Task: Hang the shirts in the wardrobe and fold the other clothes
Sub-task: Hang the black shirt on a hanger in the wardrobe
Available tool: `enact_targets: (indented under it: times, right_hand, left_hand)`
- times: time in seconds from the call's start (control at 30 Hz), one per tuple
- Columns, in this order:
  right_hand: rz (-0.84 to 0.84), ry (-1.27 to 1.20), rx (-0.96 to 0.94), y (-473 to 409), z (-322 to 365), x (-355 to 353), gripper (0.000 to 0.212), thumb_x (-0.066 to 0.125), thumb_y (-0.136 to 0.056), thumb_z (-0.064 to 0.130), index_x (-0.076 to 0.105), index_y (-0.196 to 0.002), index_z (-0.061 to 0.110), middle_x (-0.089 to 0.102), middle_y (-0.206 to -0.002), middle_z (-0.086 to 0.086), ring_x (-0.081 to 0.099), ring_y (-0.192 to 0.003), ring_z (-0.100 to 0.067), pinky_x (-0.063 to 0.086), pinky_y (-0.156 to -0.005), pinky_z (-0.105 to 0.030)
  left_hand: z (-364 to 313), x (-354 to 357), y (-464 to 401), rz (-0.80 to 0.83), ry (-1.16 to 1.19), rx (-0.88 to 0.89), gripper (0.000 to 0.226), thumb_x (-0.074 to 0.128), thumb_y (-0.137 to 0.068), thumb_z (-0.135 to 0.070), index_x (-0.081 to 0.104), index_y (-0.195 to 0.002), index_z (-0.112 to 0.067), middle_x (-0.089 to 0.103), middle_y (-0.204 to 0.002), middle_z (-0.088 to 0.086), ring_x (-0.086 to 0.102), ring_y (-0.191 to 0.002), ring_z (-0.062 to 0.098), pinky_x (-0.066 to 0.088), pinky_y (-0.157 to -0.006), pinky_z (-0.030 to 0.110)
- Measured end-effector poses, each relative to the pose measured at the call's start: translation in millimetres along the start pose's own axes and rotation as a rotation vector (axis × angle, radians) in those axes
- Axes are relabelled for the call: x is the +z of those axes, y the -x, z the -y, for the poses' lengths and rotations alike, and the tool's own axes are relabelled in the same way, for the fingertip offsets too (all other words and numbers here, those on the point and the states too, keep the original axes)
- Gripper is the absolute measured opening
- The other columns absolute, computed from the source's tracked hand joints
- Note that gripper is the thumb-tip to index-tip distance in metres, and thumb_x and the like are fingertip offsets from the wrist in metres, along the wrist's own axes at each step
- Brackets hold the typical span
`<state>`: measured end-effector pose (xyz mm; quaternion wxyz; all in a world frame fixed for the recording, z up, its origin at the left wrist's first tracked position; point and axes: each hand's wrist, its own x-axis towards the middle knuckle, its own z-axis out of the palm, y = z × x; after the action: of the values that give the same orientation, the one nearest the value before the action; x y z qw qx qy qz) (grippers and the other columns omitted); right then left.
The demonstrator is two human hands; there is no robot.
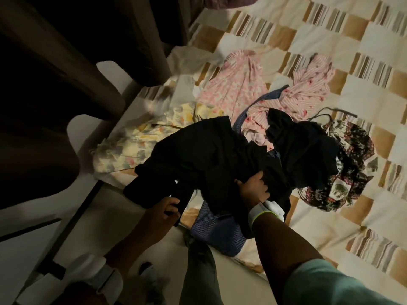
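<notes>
A black garment (202, 155) is held up over the near edge of the bed. My left hand (167, 209) grips its lower left end, and my right hand (255, 188) grips a fold near its middle. Beneath it lies a blue striped shirt (218, 230). Spread on the patchwork bedspread (330, 51) are a pale yellow floral garment (132, 146), a pink floral one (233, 84), a pink striped one (308, 91), another black piece (304, 137) and a dark floral-print piece (350, 172).
Dark curtains (55, 62) hang at the left beside the bed. A pale floor (88, 216) runs along the bed's near edge, with a dark strip across it. My legs stand at the bottom of the view.
</notes>
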<state>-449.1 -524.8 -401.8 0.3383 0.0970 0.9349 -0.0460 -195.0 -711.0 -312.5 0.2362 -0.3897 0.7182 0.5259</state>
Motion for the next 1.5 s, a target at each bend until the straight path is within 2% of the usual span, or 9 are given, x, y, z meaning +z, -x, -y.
enact_targets:
  times: [0.27, 0.47, 0.63, 0.7, 0.83, 0.97, 1.17, 1.3, 1.5]
  right_hand:
    - [0.156, -0.452, -0.335, 45.9, -18.5, -21.6, 0.059, 0.072, -0.075, 0.074, 0.074, -0.098, 0.019, 0.078, -0.095, 0.006, 0.074, -0.093, -0.012, 0.061, -0.083, -0.038]
    - [0.427, -0.964, -0.452, 150.1, -2.2, -48.1, 0.032, 0.067, -0.101, 0.028, 0.069, -0.069, 0.023, 0.066, -0.068, 0.010, 0.063, -0.070, -0.004, 0.050, -0.068, -0.028]
    - [0.340, -1.121, -0.434, 167.7, -16.0, -78.4, 0.059, 0.064, -0.096, 0.052, 0.062, -0.084, -0.006, 0.068, -0.080, -0.013, 0.066, -0.077, -0.021, 0.053, -0.072, -0.033]
    - [0.271, -1.134, -0.432, 169.2, -24.9, -92.5, 0.039, 0.066, -0.098, 0.039, 0.069, -0.091, 0.001, 0.075, -0.088, -0.009, 0.072, -0.084, -0.019, 0.055, -0.076, -0.030]
    - [0.160, -1.215, -0.379, 176.7, -43.5, -119.8, 0.038, 0.071, -0.094, 0.030, 0.058, -0.066, 0.007, 0.064, -0.067, -0.003, 0.062, -0.065, -0.016, 0.047, -0.064, -0.032]
    - [0.008, -1.204, -0.457, 191.9, -44.8, -141.5, 0.042, 0.066, -0.101, 0.026, 0.051, -0.068, 0.004, 0.052, -0.064, -0.004, 0.051, -0.061, -0.014, 0.040, -0.059, -0.031]
    - [-0.045, -1.040, -0.608, 183.1, -45.6, -155.6, 0.012, 0.064, -0.100, 0.019, 0.065, -0.098, 0.007, 0.070, -0.090, -0.009, 0.065, -0.083, -0.011, 0.051, -0.077, -0.034]
    - [-0.007, -1.005, -0.647, 142.5, -44.8, -147.1, 0.038, 0.050, -0.095, 0.018, 0.065, -0.129, 0.009, 0.071, -0.121, -0.002, 0.065, -0.115, -0.015, 0.049, -0.101, -0.029]
    - [0.137, -0.983, -0.559, 48.7, -55.4, -125.0, 0.053, 0.043, -0.077, 0.003, 0.066, -0.124, 0.009, 0.072, -0.112, -0.001, 0.067, -0.107, -0.018, 0.053, -0.092, -0.032]
  left_hand:
    - [-38.1, 18.8, -16.0, 0.113, 0.094, -0.011, 0.048, 0.080, -0.085, -0.029, 0.050, -0.120, -0.045, 0.063, -0.121, -0.007, 0.066, -0.108, 0.012, 0.060, -0.083, 0.031]
    - [-82.3, 50.4, -9.6, 0.287, 0.194, 0.114, 0.116, 0.098, -0.059, -0.050, 0.030, -0.151, -0.032, 0.052, -0.145, -0.014, 0.053, -0.134, 0.001, 0.052, -0.105, 0.029]
    - [-103.9, 43.2, 14.4, -0.005, 0.151, 0.133, 0.075, 0.094, -0.071, -0.027, 0.048, -0.130, -0.027, 0.061, -0.122, -0.012, 0.060, -0.122, 0.013, 0.051, -0.097, 0.027]
    - [-107.3, 34.3, 20.8, -0.098, 0.153, 0.118, 0.059, 0.088, -0.080, -0.018, 0.051, -0.124, -0.027, 0.062, -0.113, -0.008, 0.060, -0.118, 0.020, 0.049, -0.093, 0.027]
    - [-118.1, 11.1, 41.5, -0.208, 0.380, 0.117, 0.098, 0.080, -0.059, -0.061, 0.053, -0.144, -0.020, 0.062, -0.137, 0.006, 0.058, -0.130, 0.029, 0.046, -0.113, 0.050]
    - [-144.7, -10.1, 64.4, -0.291, 0.553, 0.201, 0.063, 0.078, -0.092, -0.028, 0.052, -0.148, -0.015, 0.061, -0.141, 0.008, 0.058, -0.129, 0.028, 0.045, -0.114, 0.047]
    - [-198.8, -33.4, 68.5, -0.315, 0.687, 0.217, 0.051, 0.061, -0.096, -0.055, 0.063, -0.124, -0.012, 0.067, -0.120, -0.003, 0.063, -0.117, 0.022, 0.050, -0.103, 0.038]
    - [-224.1, -37.5, 43.3, -0.332, 0.695, 0.167, 0.098, 0.051, -0.089, -0.080, 0.040, -0.155, -0.008, 0.049, -0.153, 0.007, 0.049, -0.140, 0.029, 0.041, -0.117, 0.047]
    - [-230.8, -13.1, -23.5, -0.294, 0.531, 0.177, 0.047, 0.049, -0.105, 0.004, 0.046, -0.144, -0.020, 0.060, -0.137, 0.007, 0.062, -0.122, 0.028, 0.053, -0.100, 0.047]
